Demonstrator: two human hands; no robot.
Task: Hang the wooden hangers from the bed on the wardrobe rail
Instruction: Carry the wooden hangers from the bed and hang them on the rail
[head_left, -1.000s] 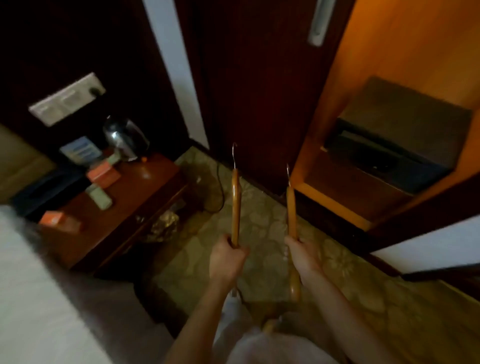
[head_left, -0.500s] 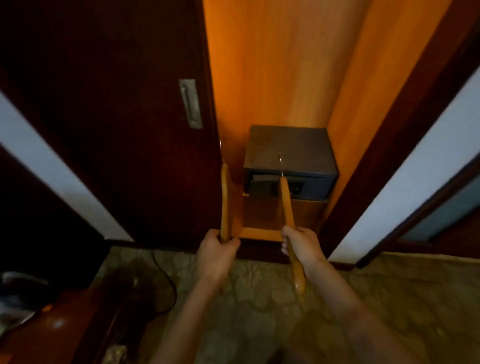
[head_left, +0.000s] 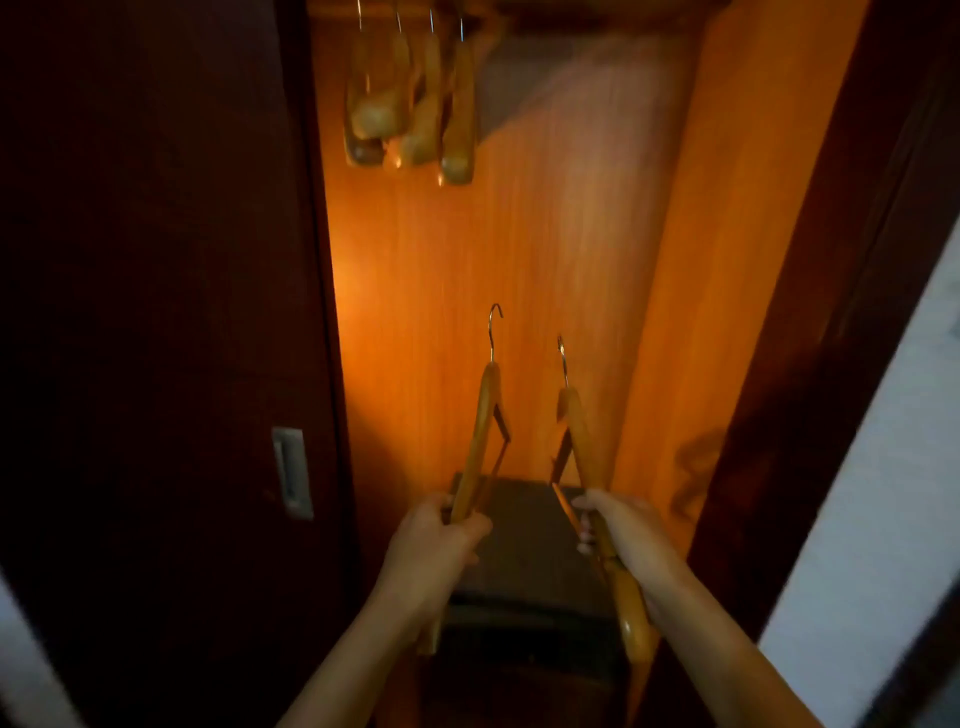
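Two wooden hangers in hand: left hand (head_left: 436, 540) grips left hanger (head_left: 480, 441), right hand (head_left: 631, 540) grips right hanger (head_left: 582, 447), hooks up. Approx. four hung hangers (head_left: 410, 98) up top, blurred; rail itself not visible.

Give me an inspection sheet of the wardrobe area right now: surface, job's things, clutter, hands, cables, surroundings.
Surface: open wardrobe, lit orange inside; rail hidden at the top edge.
Job's things: left hanger and right hanger held hooks-up, well below the hung hangers, about four, blurred.
Clutter: dark safe on the wardrobe floor.
Hands: left hand grips the left hanger; right hand grips the right one.
Cables: nothing seen.
Surroundings: dark sliding door with a metal pull on the left; white wall on the right.
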